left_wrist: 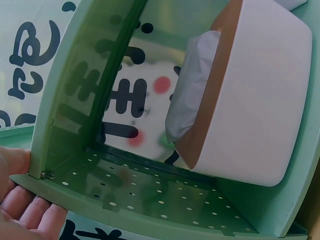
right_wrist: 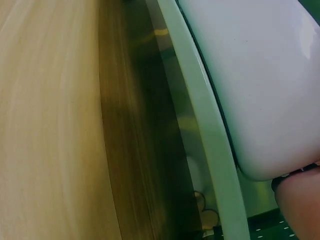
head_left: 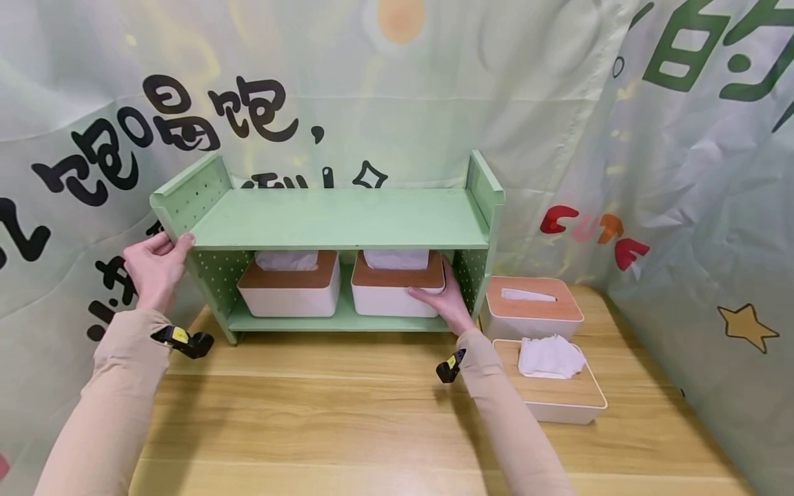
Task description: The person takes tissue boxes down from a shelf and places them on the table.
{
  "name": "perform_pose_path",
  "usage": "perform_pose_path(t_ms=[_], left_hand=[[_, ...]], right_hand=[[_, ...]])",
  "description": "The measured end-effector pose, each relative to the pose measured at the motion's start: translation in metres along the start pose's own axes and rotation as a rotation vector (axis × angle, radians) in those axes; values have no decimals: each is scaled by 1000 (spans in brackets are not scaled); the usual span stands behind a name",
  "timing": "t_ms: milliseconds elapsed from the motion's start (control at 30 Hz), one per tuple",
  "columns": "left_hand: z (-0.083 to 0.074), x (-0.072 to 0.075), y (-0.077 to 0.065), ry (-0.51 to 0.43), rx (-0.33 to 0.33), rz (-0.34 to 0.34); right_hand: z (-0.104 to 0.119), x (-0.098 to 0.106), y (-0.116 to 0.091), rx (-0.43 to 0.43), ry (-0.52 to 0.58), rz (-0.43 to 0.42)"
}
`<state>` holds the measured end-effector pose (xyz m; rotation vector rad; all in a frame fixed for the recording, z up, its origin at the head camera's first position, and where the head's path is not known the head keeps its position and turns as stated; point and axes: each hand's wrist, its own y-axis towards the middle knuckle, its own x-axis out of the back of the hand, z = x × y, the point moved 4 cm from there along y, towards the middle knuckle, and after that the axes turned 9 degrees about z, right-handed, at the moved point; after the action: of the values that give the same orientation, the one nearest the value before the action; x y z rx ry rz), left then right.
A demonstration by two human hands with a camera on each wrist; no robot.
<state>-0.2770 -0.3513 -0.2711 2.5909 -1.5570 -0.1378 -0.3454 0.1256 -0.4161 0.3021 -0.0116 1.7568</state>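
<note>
Head view: a pale green two-tier shelf (head_left: 347, 215), smooth on its flat boards and pierced with small round holes in its side panels, stands on the wood-grained tabletop (head_left: 347, 406). At the shelf's left end, the left hand (head_left: 156, 267) is clamped on the side panel's edge (the left wrist view shows thumb and fingers on opposite faces). On the shelf's lower tier sit two tissue boxes with smooth white bodies, rounded corners and brown wood-look lids: the left tissue box (head_left: 288, 302) and, toward the shelf's right side, the right tissue box (head_left: 387, 300). White tissue pokes up from both. The right hand (head_left: 448, 303) holds the right tissue box by its right end, thumb along the front face. Outside the shelf, just beside its right end, is a rear tissue box (head_left: 536, 327); nearer the person than the shelf lies a front tissue box (head_left: 552, 396), its tissue crumpled and soft. Behind the shelf hangs a creased, printed fabric backdrop (head_left: 397, 117).
</note>
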Motion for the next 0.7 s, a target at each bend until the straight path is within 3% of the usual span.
perform_pose_path(t_ms=[700], left_hand=[[1,-1,1,11,1,3]], right_hand=[[-11,1,7,-12,83,34]])
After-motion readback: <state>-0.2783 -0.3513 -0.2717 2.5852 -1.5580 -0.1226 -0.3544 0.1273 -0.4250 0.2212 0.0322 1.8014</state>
